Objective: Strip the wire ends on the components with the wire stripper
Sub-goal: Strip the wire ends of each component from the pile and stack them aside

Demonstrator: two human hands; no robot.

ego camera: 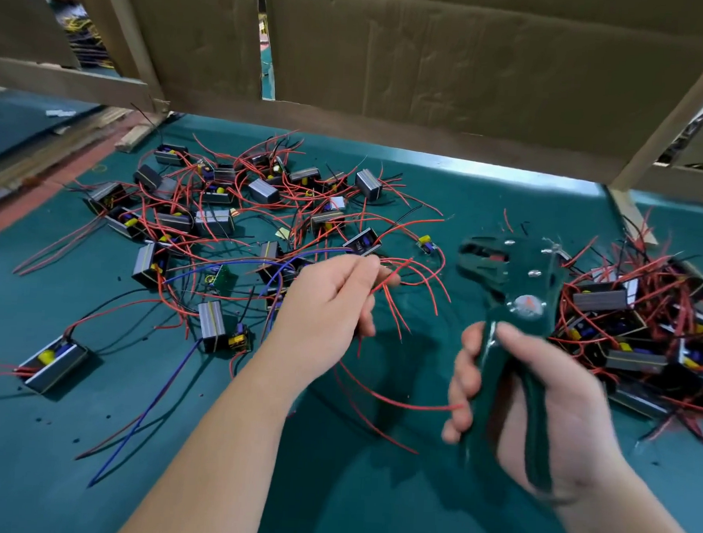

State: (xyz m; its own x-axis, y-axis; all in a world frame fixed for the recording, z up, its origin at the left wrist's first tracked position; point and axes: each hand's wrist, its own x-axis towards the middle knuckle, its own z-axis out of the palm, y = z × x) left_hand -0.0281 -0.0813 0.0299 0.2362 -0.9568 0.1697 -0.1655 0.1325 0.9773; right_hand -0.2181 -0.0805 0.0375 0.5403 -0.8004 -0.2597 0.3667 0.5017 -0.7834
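Note:
My right hand [538, 402] grips the two handles of a dark green wire stripper [515, 291], jaws pointing up and left, above the green table. My left hand [332, 294] pinches a bundle of thin red wires [397, 285] between thumb and fingers, a little left of the stripper's jaws. The wires trail down past my left palm and one red wire runs to my right fingers. Several small grey components [212, 320] with red, black and blue leads lie scattered to the left. The jaws hold no wire.
A dense pile of components with red wires [643, 334] sits at the right edge. Cardboard walls [434, 58] stand along the back of the green mat [47, 454]. A wooden strip [137, 132] lies at the back left.

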